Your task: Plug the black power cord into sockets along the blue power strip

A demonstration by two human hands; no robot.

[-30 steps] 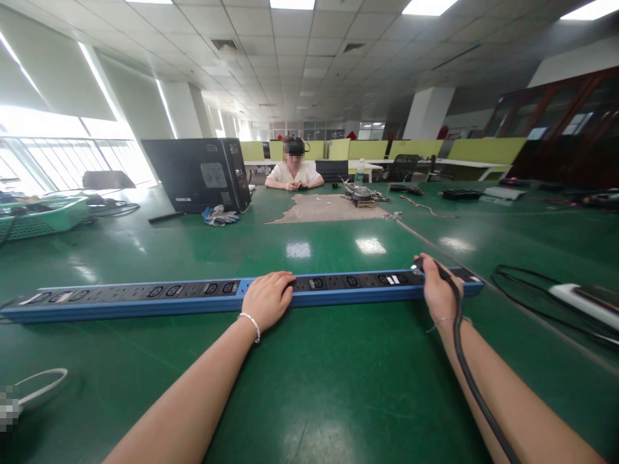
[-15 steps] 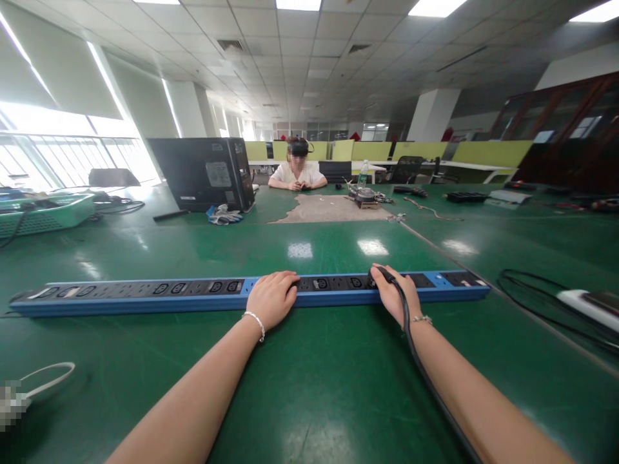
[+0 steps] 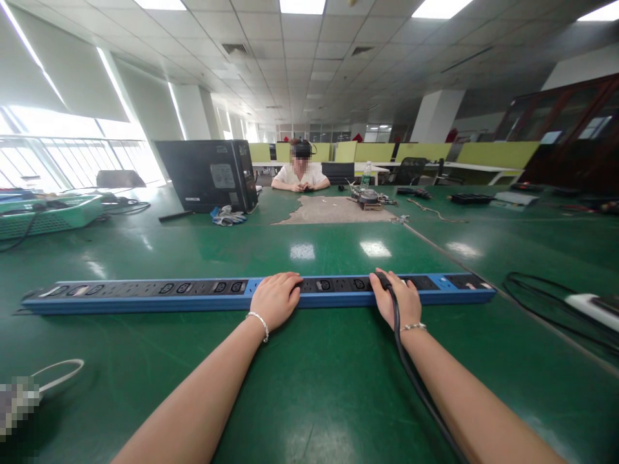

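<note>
A long blue power strip [image 3: 155, 307] with black sockets on its top lies across the green table. My left hand [image 3: 275, 299] is closed over the strip near its middle, thumb toward the near side and fingers over the top. Farther right, my right hand [image 3: 402, 304] grips a black plug [image 3: 383, 280] against the strip's sockets. From the plug a black cable [image 3: 410, 370] runs down along my right forearm. How deep the plug sits in a socket is hidden by my fingers.
A computer case [image 3: 203, 177] and gloves [image 3: 227, 216] stand at the back left, near a green basket [image 3: 72, 216]. Opposite sits a person [image 3: 300, 174] wearing a headset. Black cables [image 3: 546, 309] and a white device [image 3: 587, 307] lie right. A pixelated object [image 3: 18, 406] is front left.
The plug in my right hand has turned a little, and its cable now hangs slightly farther left across my wrist. My left hand stays on the strip. The whole view has shifted slightly.
</note>
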